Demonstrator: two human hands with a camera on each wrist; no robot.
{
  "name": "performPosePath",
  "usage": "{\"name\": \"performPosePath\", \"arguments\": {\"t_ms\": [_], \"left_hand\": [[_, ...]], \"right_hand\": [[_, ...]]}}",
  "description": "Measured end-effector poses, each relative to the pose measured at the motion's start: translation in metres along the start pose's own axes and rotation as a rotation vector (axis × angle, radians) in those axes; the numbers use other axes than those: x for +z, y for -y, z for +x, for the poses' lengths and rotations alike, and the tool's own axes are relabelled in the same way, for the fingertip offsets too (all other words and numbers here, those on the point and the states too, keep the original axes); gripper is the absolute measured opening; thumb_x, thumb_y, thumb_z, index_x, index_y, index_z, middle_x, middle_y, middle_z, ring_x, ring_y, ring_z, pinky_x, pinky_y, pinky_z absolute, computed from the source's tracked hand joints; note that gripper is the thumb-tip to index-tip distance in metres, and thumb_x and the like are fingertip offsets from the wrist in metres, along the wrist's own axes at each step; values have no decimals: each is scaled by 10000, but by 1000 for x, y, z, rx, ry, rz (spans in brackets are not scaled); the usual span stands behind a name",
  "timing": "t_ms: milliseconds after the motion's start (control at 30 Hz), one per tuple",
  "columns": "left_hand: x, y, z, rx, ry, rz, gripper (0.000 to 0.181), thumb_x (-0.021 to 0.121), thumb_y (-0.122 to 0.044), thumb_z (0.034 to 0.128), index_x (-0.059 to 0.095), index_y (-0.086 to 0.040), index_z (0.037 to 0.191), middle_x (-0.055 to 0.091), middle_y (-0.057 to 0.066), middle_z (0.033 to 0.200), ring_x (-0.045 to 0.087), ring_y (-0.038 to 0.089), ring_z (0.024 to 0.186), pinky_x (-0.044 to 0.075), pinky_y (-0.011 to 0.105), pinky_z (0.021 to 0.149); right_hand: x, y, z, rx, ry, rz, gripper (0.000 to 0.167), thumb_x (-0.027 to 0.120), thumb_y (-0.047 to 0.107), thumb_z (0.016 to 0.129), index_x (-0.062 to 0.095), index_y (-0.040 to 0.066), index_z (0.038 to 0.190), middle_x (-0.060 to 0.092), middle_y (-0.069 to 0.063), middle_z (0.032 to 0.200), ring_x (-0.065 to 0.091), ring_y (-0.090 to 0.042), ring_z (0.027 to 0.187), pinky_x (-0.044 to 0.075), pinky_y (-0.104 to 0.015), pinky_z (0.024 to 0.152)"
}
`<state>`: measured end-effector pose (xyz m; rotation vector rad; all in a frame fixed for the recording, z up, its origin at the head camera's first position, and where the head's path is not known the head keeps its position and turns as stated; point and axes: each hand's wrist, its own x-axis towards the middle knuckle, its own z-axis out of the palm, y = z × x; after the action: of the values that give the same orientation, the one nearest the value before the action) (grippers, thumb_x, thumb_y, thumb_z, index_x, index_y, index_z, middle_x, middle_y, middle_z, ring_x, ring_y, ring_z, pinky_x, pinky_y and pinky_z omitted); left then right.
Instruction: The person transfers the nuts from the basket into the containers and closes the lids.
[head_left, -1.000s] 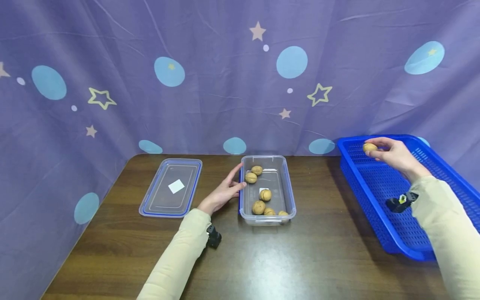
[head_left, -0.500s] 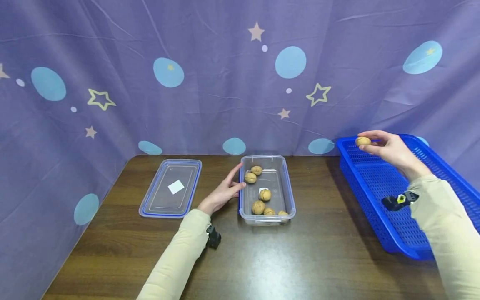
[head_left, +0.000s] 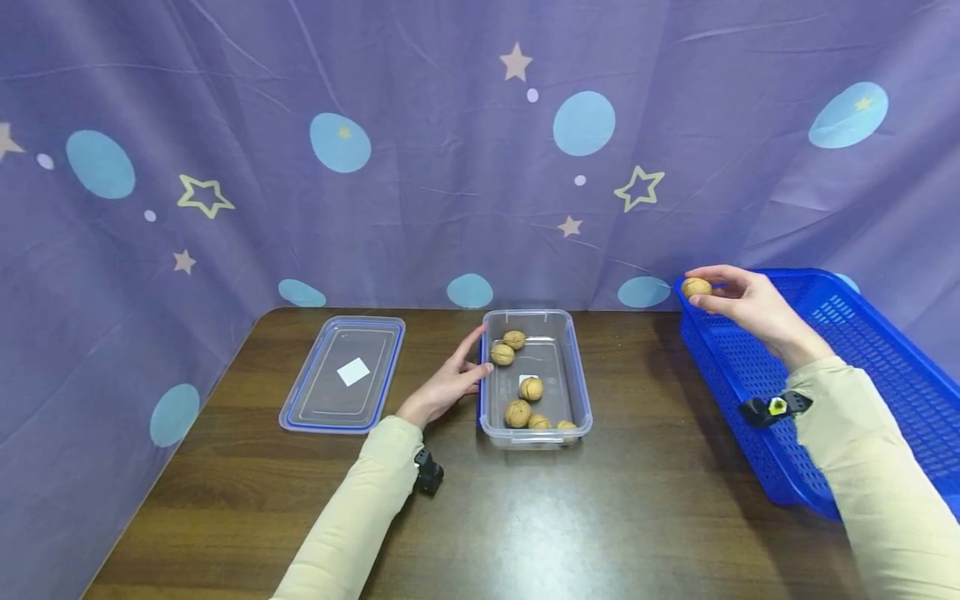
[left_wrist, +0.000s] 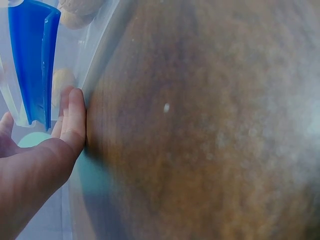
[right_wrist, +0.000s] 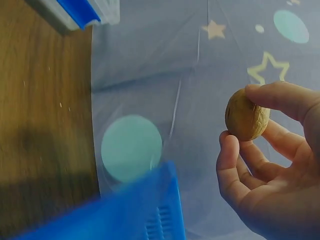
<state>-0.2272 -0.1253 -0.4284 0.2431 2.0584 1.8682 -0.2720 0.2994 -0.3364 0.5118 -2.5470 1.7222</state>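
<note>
Between thumb and fingertips, my right hand (head_left: 757,312) pinches a walnut (head_left: 697,288) above the far left corner of the blue basket (head_left: 731,400). The right wrist view shows the same walnut (right_wrist: 246,116) held clear of the basket's rim. My left hand (head_left: 446,387) rests with extended fingers against the left side of a clear plastic box (head_left: 581,375), the thumb at its rim. Inside the box lie several walnuts (head_left: 517,413), some at the back left and others towards the front. In the left wrist view, the fingers (left_wrist: 75,117) touch the box wall below a blue clip (left_wrist: 32,60).
A clear lid (head_left: 311,408) with a blue seal and a white square label lies flat on the wooden table (head_left: 450,525), left of the box. Behind the table hangs a purple curtain (head_left: 420,225). The basket stands at the table's right side.
My right hand has moved left with the walnut, from over the basket's inside to above its far left corner. The left hand and the box have stayed in place.
</note>
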Motion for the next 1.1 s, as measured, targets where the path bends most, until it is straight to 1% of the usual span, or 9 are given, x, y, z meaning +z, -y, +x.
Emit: {"name": "performPosePath", "arguments": {"t_ms": [67,167,267,367,567,700,767,967,1100], "left_hand": [[0,0,0,4,-2,-3,723,512,-43,971,119,-171,1563,470,389,1164,469,487,1140,458,468,979],[-2,10,6,7,-7,-13,731,514,-42,971,116,-193,1565,479,384,1156,480,482,1130,468,465,967],[-5,21,14,10,-14,-21,740,517,-51,974,111,-228,1567,492,371,1151,496,467,1121,475,465,958],[-6,25,16,19,-25,-14,741,524,-64,974,122,-256,1566,509,351,1142,515,444,1108,480,462,952],[-6,25,15,20,-39,0,735,531,-77,973,149,-299,1560,530,314,1125,550,385,1078,486,447,950],[-6,23,14,24,-46,-14,734,531,-72,968,160,-302,1558,526,308,1135,553,361,1069,493,439,945],[-6,21,13,28,-50,-19,732,527,-75,969,157,-302,1559,518,310,1151,548,363,1078,487,445,953],[-3,22,7,54,-80,9,677,506,-109,997,172,-284,1560,501,299,1212,524,373,1128,463,467,979],[-2,26,-1,91,-125,33,579,473,-139,1022,236,-184,1549,495,277,1228,575,315,992,505,454,926]], "right_hand": [[7,2,0,6,10,-8,301,658,30,903,668,167,1171,657,180,972,617,15,861,486,-110,724],[20,5,0,4,13,-43,295,674,62,899,651,88,1193,649,176,968,610,-1,862,473,-116,734],[34,9,-1,-2,24,-73,357,685,87,896,600,-22,1225,636,159,978,596,-30,872,466,-127,741],[49,14,-3,-19,49,-70,395,689,85,891,571,-77,1232,639,119,987,598,-53,886,480,-143,746],[83,19,-8,-64,110,-42,389,695,55,875,586,-80,1223,658,-14,1021,618,-78,894,502,-165,754],[107,13,-9,-101,157,-20,367,692,24,862,603,-71,1205,653,-150,1056,623,-105,902,507,-184,780],[119,8,-8,-115,180,-2,363,690,4,856,604,-79,1199,650,-185,1056,625,-124,894,513,-202,787],[150,-7,-15,-113,249,9,377,700,14,849,611,-70,1205,656,-160,1055,616,-208,920,532,-277,796],[164,-13,-21,-116,265,-20,373,707,22,847,630,-40,1206,654,-125,1057,570,-256,952,528,-301,763]]}}
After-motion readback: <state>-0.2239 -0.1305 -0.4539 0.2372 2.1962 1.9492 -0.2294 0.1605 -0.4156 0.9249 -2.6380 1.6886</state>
